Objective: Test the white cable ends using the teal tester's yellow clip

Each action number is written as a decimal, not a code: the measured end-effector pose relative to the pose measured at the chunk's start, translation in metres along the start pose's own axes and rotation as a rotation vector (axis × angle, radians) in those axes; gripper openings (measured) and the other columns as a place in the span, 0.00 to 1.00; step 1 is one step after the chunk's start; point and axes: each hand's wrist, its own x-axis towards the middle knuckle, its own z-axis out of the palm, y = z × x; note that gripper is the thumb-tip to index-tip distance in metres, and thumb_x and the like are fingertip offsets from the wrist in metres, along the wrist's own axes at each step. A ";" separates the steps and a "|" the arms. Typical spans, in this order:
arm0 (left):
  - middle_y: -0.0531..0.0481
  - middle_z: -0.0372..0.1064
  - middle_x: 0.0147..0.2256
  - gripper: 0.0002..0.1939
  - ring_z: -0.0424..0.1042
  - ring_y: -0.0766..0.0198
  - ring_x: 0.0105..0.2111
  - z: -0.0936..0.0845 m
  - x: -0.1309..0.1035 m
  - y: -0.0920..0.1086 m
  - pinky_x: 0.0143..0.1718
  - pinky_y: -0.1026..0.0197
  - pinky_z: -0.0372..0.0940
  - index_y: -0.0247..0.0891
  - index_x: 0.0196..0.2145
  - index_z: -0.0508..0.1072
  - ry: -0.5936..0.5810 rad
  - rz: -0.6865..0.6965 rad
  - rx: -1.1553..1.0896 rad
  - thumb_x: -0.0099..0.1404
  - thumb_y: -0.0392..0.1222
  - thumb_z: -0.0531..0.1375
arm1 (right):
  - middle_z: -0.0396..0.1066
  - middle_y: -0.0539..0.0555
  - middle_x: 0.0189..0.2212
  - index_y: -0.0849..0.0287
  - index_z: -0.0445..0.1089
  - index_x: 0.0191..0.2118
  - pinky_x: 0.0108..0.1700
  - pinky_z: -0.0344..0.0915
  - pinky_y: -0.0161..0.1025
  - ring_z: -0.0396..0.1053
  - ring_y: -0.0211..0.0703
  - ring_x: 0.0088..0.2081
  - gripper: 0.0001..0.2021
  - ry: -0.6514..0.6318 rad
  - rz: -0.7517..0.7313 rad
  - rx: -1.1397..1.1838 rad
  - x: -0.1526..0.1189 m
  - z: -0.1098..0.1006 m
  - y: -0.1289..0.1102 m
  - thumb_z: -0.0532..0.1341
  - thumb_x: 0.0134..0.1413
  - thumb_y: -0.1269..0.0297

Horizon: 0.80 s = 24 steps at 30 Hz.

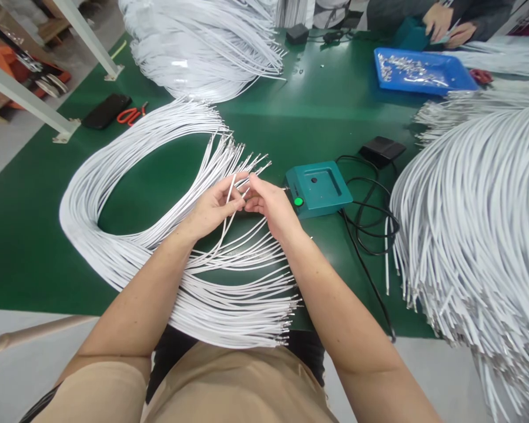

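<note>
A large looped bundle of white cables (83,194) lies on the green table, its metal-tipped ends fanned toward the middle. My left hand (216,205) is closed on white cable near those ends, thumb and fingers pinched. Close against it, my right hand (268,202) has its fingers curled around the same spot; whatever lies between its fingertips is too small to make out. Just right of my right hand sits a teal device (320,188) with a green button and a recessed top.
White cable heaps stand at the back (207,47) and right (476,223). A blue tray (423,70) holds small metal parts. Black cords (370,205), a black phone (106,111) and red-handled pliers (131,114) lie around. Another person's hands (445,26) work at the back right.
</note>
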 end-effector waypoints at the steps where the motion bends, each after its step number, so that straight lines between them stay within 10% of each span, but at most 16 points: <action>1: 0.55 0.64 0.26 0.28 0.64 0.67 0.28 0.000 0.000 -0.001 0.35 0.63 0.63 0.47 0.56 0.67 0.003 0.003 -0.003 0.57 0.42 0.65 | 0.70 0.49 0.23 0.59 0.71 0.29 0.29 0.63 0.32 0.65 0.33 0.23 0.20 0.004 -0.006 0.007 0.001 0.000 0.001 0.64 0.45 0.44; 24: 0.55 0.62 0.27 0.20 0.65 0.70 0.27 -0.002 0.000 -0.003 0.26 0.68 0.61 0.44 0.47 0.73 0.040 -0.043 -0.064 0.56 0.43 0.65 | 0.65 0.45 0.17 0.60 0.66 0.20 0.25 0.65 0.31 0.62 0.30 0.18 0.06 0.130 -0.115 -0.112 -0.001 -0.001 0.003 0.63 0.41 0.67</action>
